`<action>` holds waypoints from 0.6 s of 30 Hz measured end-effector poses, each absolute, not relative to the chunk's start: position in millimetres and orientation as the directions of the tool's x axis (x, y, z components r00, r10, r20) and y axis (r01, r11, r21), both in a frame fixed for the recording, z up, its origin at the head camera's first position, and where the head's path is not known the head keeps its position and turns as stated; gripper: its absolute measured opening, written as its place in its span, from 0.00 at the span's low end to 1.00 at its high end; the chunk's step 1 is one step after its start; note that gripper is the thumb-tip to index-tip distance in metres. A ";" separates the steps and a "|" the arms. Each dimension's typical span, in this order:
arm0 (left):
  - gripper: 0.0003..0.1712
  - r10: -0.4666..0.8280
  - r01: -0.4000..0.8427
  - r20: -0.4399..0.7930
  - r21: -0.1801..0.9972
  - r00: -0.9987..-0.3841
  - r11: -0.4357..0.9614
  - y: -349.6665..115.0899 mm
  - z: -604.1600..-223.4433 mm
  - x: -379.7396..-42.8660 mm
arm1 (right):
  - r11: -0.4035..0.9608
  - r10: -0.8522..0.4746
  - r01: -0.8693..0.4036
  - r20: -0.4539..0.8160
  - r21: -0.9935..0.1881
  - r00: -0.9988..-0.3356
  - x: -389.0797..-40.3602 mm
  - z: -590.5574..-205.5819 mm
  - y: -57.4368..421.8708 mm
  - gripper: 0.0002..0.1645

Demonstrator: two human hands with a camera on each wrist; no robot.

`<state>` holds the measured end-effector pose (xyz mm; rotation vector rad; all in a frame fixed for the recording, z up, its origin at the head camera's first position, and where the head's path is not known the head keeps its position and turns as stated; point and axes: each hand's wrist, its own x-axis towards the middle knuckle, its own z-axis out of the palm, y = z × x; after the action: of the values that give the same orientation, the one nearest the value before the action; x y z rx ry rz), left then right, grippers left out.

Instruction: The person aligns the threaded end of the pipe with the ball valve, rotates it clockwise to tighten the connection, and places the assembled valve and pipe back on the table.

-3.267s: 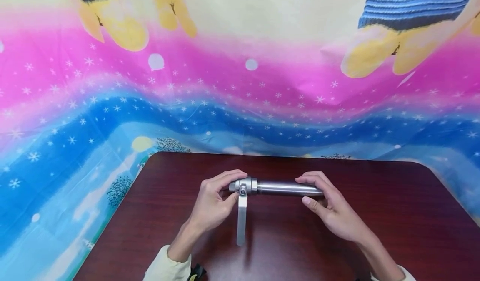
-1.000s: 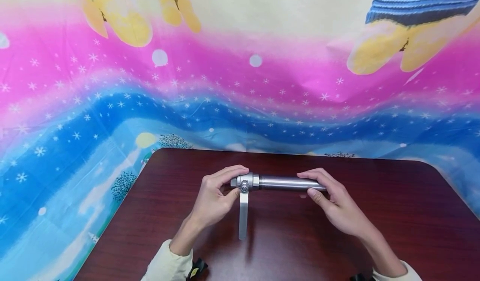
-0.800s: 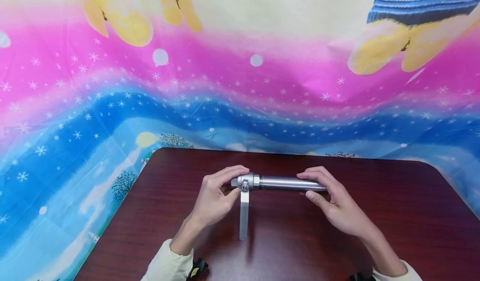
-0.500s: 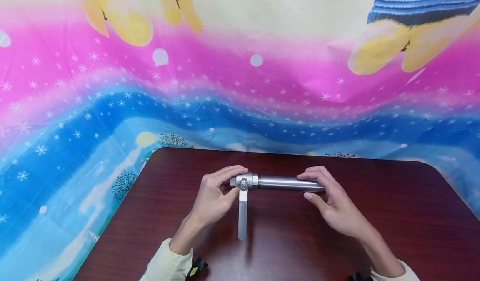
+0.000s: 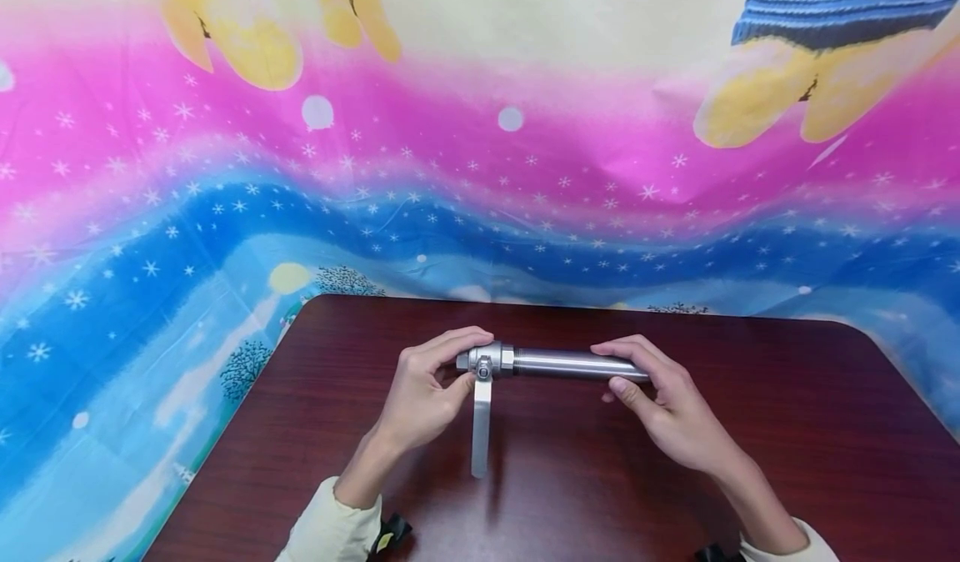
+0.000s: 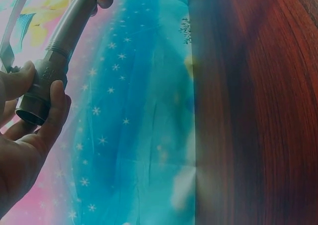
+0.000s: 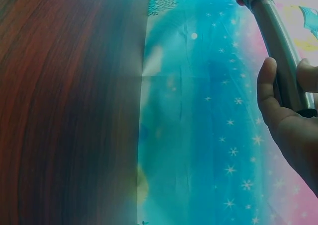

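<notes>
In the head view my left hand [image 5: 423,395] grips the body of a metal ball valve [image 5: 492,357], thumb in front and fingers behind. The valve's flat lever [image 5: 481,437] points toward me. A smooth steel pipe [image 5: 570,363] joins the valve's right side, with threads showing at the joint. My right hand [image 5: 678,403] holds the pipe's far right end between thumb and fingers. Valve and pipe lie nearly level above the table. The left wrist view shows the valve's open round end [image 6: 33,111]; the pipe's open end [image 7: 307,112] appears in the right wrist view.
A dark reddish wooden table [image 5: 585,495] with rounded corners lies below both hands. Behind it hangs a printed cloth [image 5: 450,170] in pink and blue with snowflakes. Cream sleeves [image 5: 333,524] and black straps [image 5: 392,535] show at my wrists.
My right thumb and fingers shift on the pipe, the thumb coming off its lower side and back onto it. Valve and pipe stay nearly in place; the left hand keeps its hold.
</notes>
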<state>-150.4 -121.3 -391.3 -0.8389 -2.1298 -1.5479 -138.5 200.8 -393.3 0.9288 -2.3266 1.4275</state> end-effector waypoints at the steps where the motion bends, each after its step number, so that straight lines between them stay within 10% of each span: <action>1: 0.29 0.245 0.657 0.611 0.724 -0.753 0.212 -121.4 -391.3 -150.5 | 0.309 -0.385 -0.634 0.517 -0.709 -0.765 -138.3 -393.4 200.9 0.30; 18: 0.28 0.251 0.652 0.603 0.722 -0.757 0.231 -120.6 -390.7 -149.0 | 0.388 -0.406 -0.657 0.520 -0.646 -0.751 -136.1 -394.5 200.3 0.37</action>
<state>-149.0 -120.6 -390.7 -0.8352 -2.1503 -1.5363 -136.1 200.3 -394.5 0.9351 -2.3728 1.2953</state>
